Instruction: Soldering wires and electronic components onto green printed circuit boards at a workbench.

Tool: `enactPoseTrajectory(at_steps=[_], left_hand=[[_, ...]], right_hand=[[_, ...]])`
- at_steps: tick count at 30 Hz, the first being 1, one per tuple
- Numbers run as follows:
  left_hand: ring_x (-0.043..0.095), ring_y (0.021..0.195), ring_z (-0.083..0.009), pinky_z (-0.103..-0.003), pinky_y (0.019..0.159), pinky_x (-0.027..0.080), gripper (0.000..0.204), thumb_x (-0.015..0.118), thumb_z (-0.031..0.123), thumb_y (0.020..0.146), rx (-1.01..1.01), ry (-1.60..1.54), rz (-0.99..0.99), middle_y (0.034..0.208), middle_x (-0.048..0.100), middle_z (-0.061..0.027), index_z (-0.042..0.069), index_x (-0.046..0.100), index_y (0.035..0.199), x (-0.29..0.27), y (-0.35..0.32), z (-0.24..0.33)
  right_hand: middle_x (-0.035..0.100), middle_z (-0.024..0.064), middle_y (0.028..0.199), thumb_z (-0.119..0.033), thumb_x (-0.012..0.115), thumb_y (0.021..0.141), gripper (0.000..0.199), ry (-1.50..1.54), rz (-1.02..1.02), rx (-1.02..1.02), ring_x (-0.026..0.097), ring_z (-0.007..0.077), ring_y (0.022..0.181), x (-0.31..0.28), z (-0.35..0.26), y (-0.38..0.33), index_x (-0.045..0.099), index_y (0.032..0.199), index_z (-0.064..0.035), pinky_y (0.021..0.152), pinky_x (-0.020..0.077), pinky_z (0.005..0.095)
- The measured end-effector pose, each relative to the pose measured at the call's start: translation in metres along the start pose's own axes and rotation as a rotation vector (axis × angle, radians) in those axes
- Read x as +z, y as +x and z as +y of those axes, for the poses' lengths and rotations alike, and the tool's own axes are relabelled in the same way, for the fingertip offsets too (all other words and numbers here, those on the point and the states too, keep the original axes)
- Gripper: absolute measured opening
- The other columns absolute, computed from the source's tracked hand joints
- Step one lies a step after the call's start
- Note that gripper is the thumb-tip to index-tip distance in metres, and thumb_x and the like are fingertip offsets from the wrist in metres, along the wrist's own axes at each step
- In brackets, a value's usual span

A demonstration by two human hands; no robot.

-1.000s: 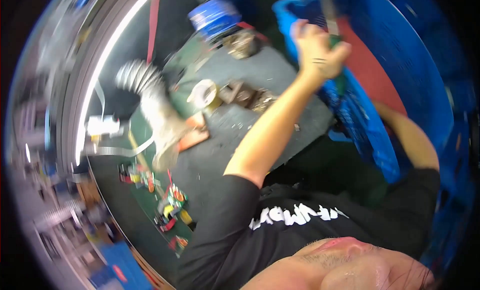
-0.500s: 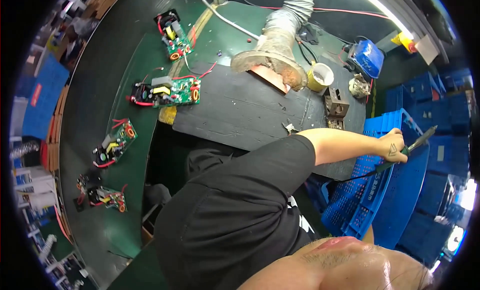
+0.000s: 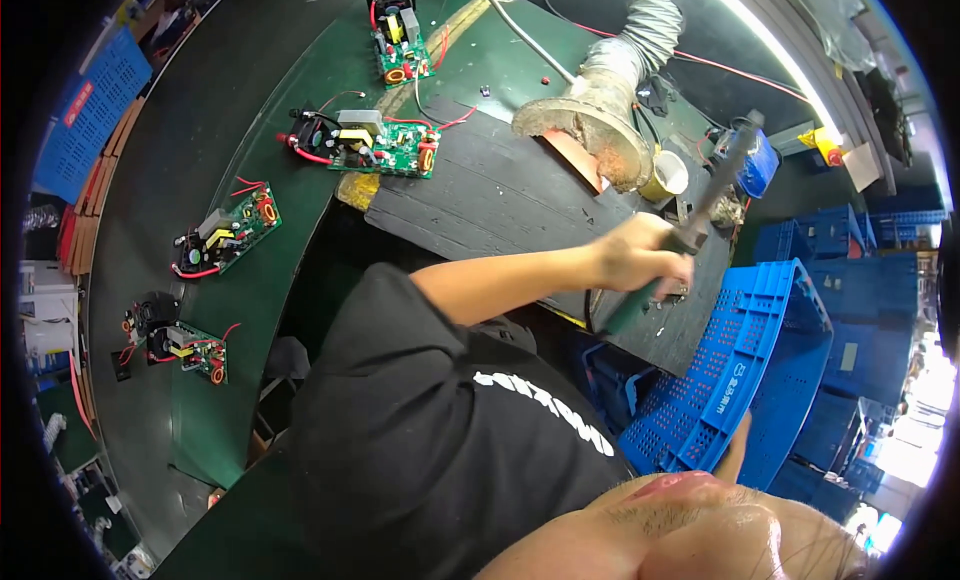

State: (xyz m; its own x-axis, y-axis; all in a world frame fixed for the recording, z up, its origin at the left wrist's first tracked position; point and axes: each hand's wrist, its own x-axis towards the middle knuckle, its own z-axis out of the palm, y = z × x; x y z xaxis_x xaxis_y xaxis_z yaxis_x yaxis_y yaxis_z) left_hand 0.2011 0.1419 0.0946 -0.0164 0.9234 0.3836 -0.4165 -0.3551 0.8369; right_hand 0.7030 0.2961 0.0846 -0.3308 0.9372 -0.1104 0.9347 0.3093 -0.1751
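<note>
My left hand (image 3: 640, 256) is closed around the green handle of a large soldering iron (image 3: 708, 194). The iron is raised over the right side of the black board, its metal shaft angled up to the right and blurred by motion. To its right, a blue perforated plastic crate (image 3: 738, 350) stands tilted. Past my chin, a strip of my right forearm (image 3: 738, 452) shows against the crate's lower side. The crate and my face hide my right hand's fingers. A metal block stand is partly covered by my left hand and the iron.
A fume duct with a wide hood (image 3: 585, 130) stands on the black board (image 3: 470, 205), a copper-coloured plate beneath it. Beside it are a yellow pot (image 3: 668, 175) and a blue container (image 3: 762, 165). Several green circuit boards (image 3: 385, 148) with red wires lie leftward. Blue bins (image 3: 870, 290) stack at right.
My left hand has swung left with the soldering iron, from above the crate to over the board. The iron's shaft now points more upward. The whole view has shifted slightly.
</note>
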Motion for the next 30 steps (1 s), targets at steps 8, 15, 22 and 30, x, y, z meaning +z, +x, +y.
enactPoseTrajectory(at_steps=[8, 15, 22, 30], left_hand=[[0.058, 0.061, -0.0212, -0.033, 0.068, 0.049, 0.033, 0.052, 0.021, 0.078, 0.063, 0.189, 0.612, 0.058, 0.058, -0.0127, 0.001, 0.053, 0.053, -0.089, -0.153, 0.081], [0.056, 0.062, -0.0244, -0.036, 0.069, 0.047, 0.034, 0.048, 0.024, 0.079, 0.159, 0.098, 0.688, 0.053, 0.054, -0.0122, 0.001, 0.050, 0.053, -0.127, -0.189, 0.078], [0.056, 0.067, -0.0228, -0.034, 0.069, 0.047, 0.031, 0.050, 0.022, 0.078, 0.088, 0.128, 0.663, 0.056, 0.056, -0.0098, 0.002, 0.050, 0.054, -0.146, -0.230, 0.105], [0.058, 0.067, -0.0234, -0.034, 0.067, 0.046, 0.031, 0.050, 0.023, 0.079, 0.060, 0.210, 0.764, 0.057, 0.057, -0.0094, 0.003, 0.052, 0.056, -0.145, -0.254, 0.110]], right_hand=[[0.063, 0.0123, 0.097, 0.009, 0.058, 0.068, 0.047, -0.139, 0.567, 0.109, 0.061, 0.0258, 0.096, -0.141, -0.111, -0.047, 0.057, 0.112, -0.0088, 0.091, 0.0453, 0.0352], [0.061, 0.0093, 0.111, -0.019, 0.061, 0.082, 0.035, 0.163, 0.482, -0.565, 0.056, 0.0197, 0.108, -0.144, -0.329, 0.054, 0.059, 0.112, -0.0020, 0.098, 0.0395, 0.0308], [0.061, 0.0055, 0.112, -0.023, 0.064, 0.081, 0.044, 0.524, 0.025, -0.844, 0.056, 0.0138, 0.099, -0.030, -0.585, 0.270, 0.061, 0.117, 0.0006, 0.087, 0.0428, 0.0258], [0.061, 0.0084, 0.097, -0.035, 0.073, 0.079, 0.055, 0.192, -0.377, -0.549, 0.055, 0.0127, 0.063, 0.059, -0.717, 0.317, 0.056, 0.120, -0.0017, 0.058, 0.0481, 0.0273]])
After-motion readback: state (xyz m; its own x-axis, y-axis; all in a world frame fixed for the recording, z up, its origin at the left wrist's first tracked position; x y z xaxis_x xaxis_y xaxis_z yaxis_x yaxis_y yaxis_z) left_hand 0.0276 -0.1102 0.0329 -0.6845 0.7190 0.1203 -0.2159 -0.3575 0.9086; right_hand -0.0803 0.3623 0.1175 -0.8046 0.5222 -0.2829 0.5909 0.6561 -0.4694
